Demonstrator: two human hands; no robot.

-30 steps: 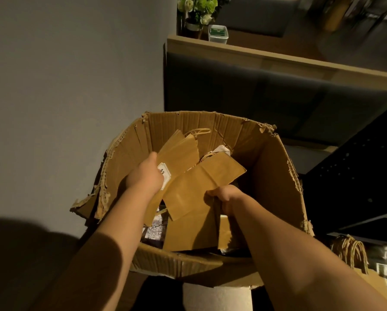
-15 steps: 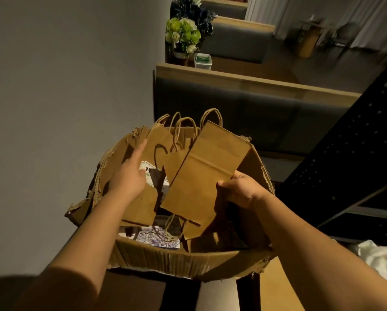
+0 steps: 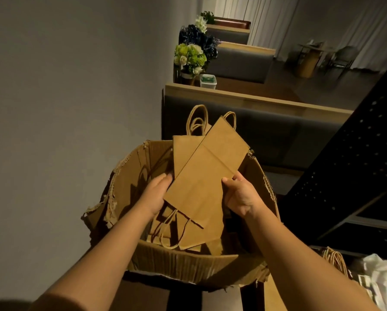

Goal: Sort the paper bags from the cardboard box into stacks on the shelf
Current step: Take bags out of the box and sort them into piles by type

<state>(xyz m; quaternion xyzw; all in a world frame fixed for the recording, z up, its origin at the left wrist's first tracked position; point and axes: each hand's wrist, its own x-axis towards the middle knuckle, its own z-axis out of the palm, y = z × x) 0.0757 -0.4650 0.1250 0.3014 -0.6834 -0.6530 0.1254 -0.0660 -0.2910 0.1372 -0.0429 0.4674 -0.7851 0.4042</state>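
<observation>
The brown paper bags (image 3: 207, 176) are now up above the cardboard box (image 3: 188, 263), held flat between both hands. A second ago they were down inside the box and all mixed up, and half a second ago they were only partway out and spread like a fan. Now two bags lie one on top of the other, almost lined up, so it looks like the person is making a neat bunch to carry to the shelf. The left hand (image 3: 155, 196) holds the left edge of the bags, with its fingers tucked behind the paper. The right hand (image 3: 239, 196) pinches the right edge, thumb on the front and fingers behind. The bags are thin, flat and smooth, with sharp folds across them, and their twisted string handles (image 3: 197, 118) stick up like loops at the top. More bags (image 3: 181, 232) are left in the box, and their handles hang loose. The box is rough and wavy inside, with torn, ragged edges. A dark metal shelf (image 3: 349, 176) full of little holes stands just to the right. Some other bag handles (image 3: 336, 259) and something white (image 3: 380, 279) sit low on the right. Far behind are soft green and white flowers (image 3: 190, 57) and a little white tub (image 3: 208, 80) on a wooden ledge.
</observation>
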